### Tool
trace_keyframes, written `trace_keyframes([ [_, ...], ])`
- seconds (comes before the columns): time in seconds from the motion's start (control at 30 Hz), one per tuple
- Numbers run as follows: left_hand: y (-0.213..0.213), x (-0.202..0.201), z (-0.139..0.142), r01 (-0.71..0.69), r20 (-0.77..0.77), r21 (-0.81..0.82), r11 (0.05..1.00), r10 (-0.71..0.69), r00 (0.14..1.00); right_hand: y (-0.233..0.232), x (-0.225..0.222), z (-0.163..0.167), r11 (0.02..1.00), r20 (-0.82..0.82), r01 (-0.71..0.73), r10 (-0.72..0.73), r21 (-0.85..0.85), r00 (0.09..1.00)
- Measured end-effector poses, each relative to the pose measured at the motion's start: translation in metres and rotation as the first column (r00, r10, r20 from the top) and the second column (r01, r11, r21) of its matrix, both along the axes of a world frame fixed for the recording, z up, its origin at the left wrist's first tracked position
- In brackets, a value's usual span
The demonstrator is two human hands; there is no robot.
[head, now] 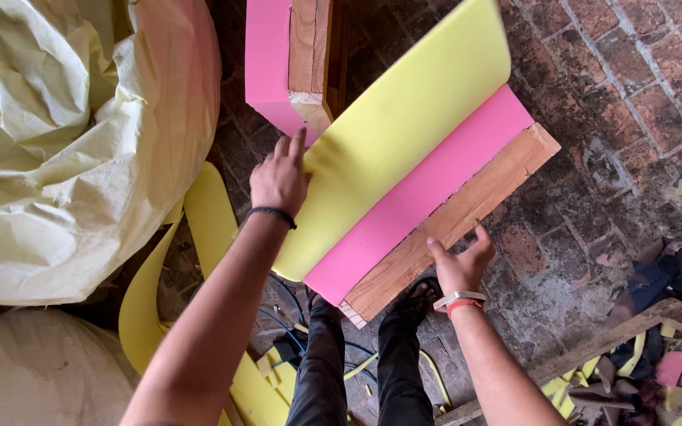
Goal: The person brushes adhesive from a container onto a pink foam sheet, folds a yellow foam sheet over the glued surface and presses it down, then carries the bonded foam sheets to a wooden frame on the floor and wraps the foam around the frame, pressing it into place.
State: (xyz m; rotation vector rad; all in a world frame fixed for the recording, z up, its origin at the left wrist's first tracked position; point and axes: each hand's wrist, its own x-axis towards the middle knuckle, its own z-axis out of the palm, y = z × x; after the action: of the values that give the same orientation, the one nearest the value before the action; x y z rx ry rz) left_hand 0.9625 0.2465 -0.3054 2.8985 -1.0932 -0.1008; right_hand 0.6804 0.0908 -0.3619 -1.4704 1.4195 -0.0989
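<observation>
Workpiece: wooden frame lying slantwise on the brick floor, just ahead of the person's feet; a pink foam layer lies on it and a yellow foam sheet on top of that.
Left hand: flat, fingers spread, pressed on the near left edge of the yellow foam sheet; not closed round anything.
Right hand: open, fingertips touching the bare wood edge of the frame; nothing clasped.
Yellow foam sheet, handling: judged light and soft; the far end curls up off the pink (so it bends under little force). Best steadied by a flat palm; a pinch would dent it.
Pink foam layer, handling: thicker, looks springy, probably stiffer than the yellow.
Wooden frame, handling: rigid and likely the heavy part; take hold at the exposed long wood edge.
Surroundings: second pink-padded wooden piece behind; pale sacking bundle at left; foam offcuts by the feet.
</observation>
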Motion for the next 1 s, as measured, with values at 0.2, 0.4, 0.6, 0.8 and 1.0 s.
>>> trace_keyframes([
  [0.2,-0.01,-0.022,-0.107,-0.045,-0.648,0.049,0.998,0.066,0.758,0.0,-0.018,-0.068,0.991,-0.061,-0.129,0.132,0.044,0.989],
  [0.4,0.007,-0.029,-0.146,-0.283,-0.906,0.155,0.947,0.25,0.341,-0.016,0.004,-0.089,0.749,0.172,0.248,-0.434,0.615,0.884],
  [0.6,-0.004,-0.001,-0.146,-0.249,-0.918,0.218,0.944,0.285,0.277,-0.014,0.055,-0.066,0.558,0.138,0.387,-0.68,0.734,0.72],
  [0.8,-0.01,0.056,-0.127,-0.287,-0.884,0.204,0.936,0.302,0.357,-0.014,0.12,-0.038,0.623,0.114,0.397,-0.618,0.674,0.778],
  [1.0,-0.021,0.078,-0.107,-0.246,-0.86,0.094,0.965,0.203,0.468,-0.012,0.133,-0.039,0.598,0.166,0.401,-0.675,0.694,0.719],
])
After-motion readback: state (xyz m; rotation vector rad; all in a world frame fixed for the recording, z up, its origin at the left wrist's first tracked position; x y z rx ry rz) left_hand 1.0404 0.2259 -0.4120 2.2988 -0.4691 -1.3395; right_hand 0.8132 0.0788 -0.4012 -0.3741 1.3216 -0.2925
